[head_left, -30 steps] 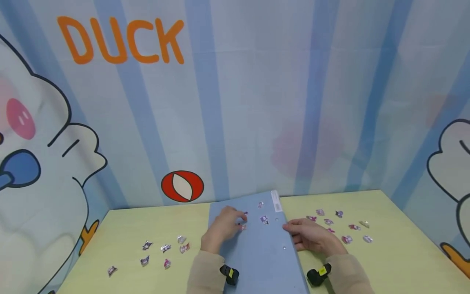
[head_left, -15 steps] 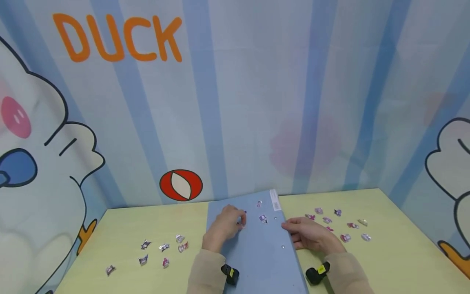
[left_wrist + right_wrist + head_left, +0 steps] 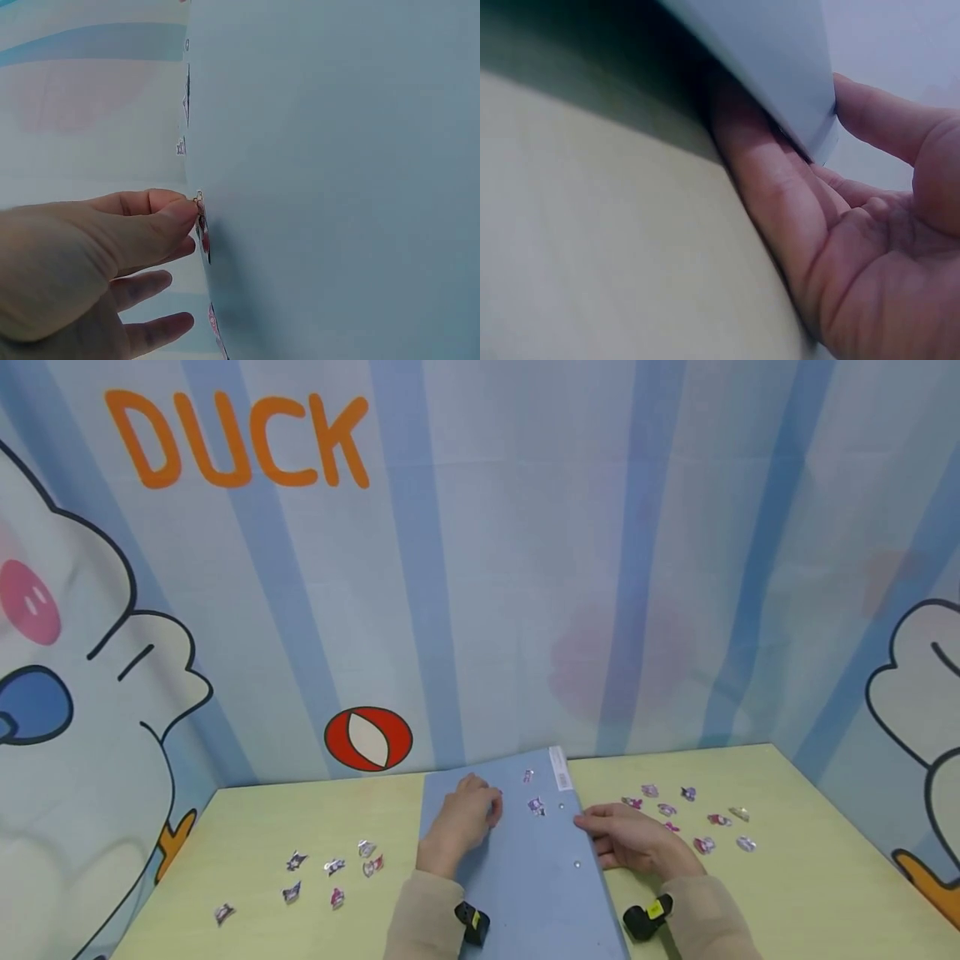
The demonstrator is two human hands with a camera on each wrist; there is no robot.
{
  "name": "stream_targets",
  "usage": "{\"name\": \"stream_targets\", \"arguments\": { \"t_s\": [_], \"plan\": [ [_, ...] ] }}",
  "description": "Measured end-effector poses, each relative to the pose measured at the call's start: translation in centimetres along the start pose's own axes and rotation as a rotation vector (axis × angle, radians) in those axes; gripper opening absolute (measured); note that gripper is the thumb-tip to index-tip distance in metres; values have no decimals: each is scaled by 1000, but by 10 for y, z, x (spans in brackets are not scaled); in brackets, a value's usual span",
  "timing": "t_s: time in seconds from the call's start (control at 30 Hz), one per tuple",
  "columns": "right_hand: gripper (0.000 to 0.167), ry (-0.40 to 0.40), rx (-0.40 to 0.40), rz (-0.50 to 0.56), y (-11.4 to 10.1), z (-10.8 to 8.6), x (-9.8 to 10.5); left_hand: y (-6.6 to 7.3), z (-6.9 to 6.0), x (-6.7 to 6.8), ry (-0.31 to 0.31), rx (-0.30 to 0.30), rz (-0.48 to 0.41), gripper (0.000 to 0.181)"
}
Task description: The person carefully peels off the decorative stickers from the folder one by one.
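A light blue folder with a white barcode label lies on the table, its right side raised. Over its upper left part is my left hand. In the left wrist view its thumb and forefinger pinch the upper end of a small cartoon sticker at the folder's surface; whether the sticker is stuck down I cannot tell. My right hand grips the folder's right edge, thumb on top and fingers underneath. Other stickers on the folder include a purple one and a smaller pinkish one.
On the pale yellow table, several loose stickers lie to the left, among them a pink one. Several more lie to the right, including a purple one. Behind the table hangs a striped blue backdrop.
My left thumb and forefinger have come together at the sticker, which now is hidden in the head view. The right hand keeps its grip on the folder edge.
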State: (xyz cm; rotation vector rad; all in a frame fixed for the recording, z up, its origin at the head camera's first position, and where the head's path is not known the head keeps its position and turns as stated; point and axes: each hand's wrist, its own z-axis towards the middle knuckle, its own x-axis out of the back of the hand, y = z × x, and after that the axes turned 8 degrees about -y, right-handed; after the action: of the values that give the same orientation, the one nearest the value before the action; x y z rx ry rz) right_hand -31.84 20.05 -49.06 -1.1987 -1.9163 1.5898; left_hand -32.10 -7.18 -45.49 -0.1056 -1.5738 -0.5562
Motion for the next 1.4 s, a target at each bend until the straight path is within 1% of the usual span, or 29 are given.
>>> {"name": "stream_targets", "arguments": {
  "t_s": [0.13, 0.27, 0.43, 0.57, 0.67, 0.7, 0.83, 0.9, 1.03, 1.23, 1.3, 1.4],
  "plan": [
    [35, -1, 5, -1, -1, 0, -1, 0, 0, 2, 10, 5, 2, 16],
    [36, -2, 1, 3, -1, 0, -1, 2, -2, 4, 5, 7, 5, 12],
    [35, -3, -1, 10, 0, 0, 0, 3, -4, 8, 1, 9, -18, 14],
    [36, -5, 5, 14, 1, 0, 0, 4, -7, 11, 9, 8, -43, 4],
    [36, -4, 7, 16, 2, 0, -1, 2, -9, 13, 3, 7, -67, 3],
    [35, -2, 6, 15, 2, 0, -1, 2, -10, 14, 0, 2, -77, 4],
    [36, 4, 5, 7, 1, 0, -1, -2, -13, 18, -12, -10, -116, 18],
    [36, 6, 3, 4, 1, 0, -1, -3, -14, 21, -8, -7, -144, 19],
    [38, 5, -3, 1, -1, -1, -2, -4, -17, 26, -3, 14, -185, 16],
    [41, 9, -13, -5, -2, 0, -3, -12, -23, 30, -22, 48, -193, 15],
    [42, 12, -13, -7, -2, 1, -3, -17, -28, 31, -24, 57, -194, 13],
    [43, 12, -15, -8, -2, 0, -3, -26, -38, 35, -12, 78, -194, 11]
  ]
}}
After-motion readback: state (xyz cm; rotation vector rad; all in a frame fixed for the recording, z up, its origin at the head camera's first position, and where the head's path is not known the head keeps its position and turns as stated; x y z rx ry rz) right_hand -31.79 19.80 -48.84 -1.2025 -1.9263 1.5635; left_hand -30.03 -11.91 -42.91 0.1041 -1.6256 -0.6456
